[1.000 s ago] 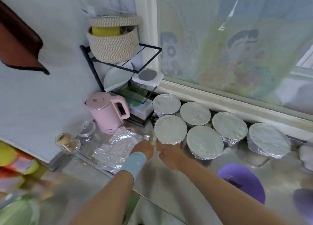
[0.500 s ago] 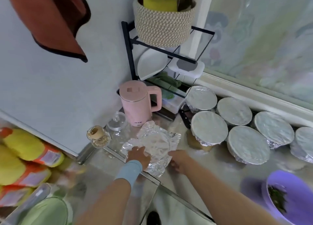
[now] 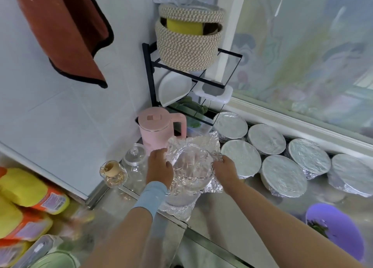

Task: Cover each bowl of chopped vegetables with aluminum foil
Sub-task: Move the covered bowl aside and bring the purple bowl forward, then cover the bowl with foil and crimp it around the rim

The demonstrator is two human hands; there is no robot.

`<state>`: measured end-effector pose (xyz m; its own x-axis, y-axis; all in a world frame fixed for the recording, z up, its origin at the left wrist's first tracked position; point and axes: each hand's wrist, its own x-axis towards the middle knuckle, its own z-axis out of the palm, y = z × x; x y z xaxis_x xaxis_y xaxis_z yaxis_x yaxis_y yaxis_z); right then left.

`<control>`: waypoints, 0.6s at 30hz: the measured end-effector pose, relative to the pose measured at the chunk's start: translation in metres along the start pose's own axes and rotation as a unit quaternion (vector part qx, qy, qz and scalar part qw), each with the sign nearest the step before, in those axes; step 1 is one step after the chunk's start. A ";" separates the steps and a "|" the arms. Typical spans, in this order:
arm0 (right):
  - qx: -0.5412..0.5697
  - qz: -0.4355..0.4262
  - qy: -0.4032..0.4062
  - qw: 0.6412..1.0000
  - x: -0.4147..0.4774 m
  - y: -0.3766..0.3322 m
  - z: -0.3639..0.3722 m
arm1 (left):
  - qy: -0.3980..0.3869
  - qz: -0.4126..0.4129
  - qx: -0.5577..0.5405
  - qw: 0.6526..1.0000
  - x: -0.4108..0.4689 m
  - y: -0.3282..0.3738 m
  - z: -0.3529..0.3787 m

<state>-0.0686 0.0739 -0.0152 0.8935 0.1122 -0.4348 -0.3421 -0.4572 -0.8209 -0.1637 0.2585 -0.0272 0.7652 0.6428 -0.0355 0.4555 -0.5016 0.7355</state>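
centre frame | my left hand (image 3: 160, 167) is curling its fingers round the left edge of the foil (image 3: 193, 162) | my right hand (image 3: 225, 170) is pinching the right edge | covered bowls (image 3: 241, 158) sitting right

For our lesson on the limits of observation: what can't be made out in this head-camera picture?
Head view throughout.
Six covered bowls: the foil hides their contents.
Foil sheet, gripped by left hand and right hand: hides what is in the bowl beneath.
Purple bowl: partly behind the right forearm.
Yellow packages: blurred, cut by the left edge; labels unreadable.
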 end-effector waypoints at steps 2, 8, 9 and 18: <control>0.010 -0.001 0.015 1.000 0.002 -0.006 -0.019 | -0.002 0.014 0.015 1.000 0.001 0.013 0.003; 0.049 0.012 0.101 0.994 -0.001 0.006 -0.103 | -0.190 -0.051 -0.107 0.975 -0.001 0.076 0.035; 0.048 0.016 0.114 0.992 -0.001 0.013 -0.121 | -0.207 -0.034 -0.104 0.972 -0.004 0.086 0.046; -0.024 0.041 0.176 0.983 -0.005 0.099 -0.290 | -0.286 0.001 -0.048 0.957 -0.077 0.195 0.155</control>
<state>-0.0224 -0.2280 0.0132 0.9118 -0.2344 -0.3371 -0.4103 -0.4940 -0.7665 -0.0633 0.0213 0.0145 0.9026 0.2060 -0.3780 0.4305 -0.4295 0.7939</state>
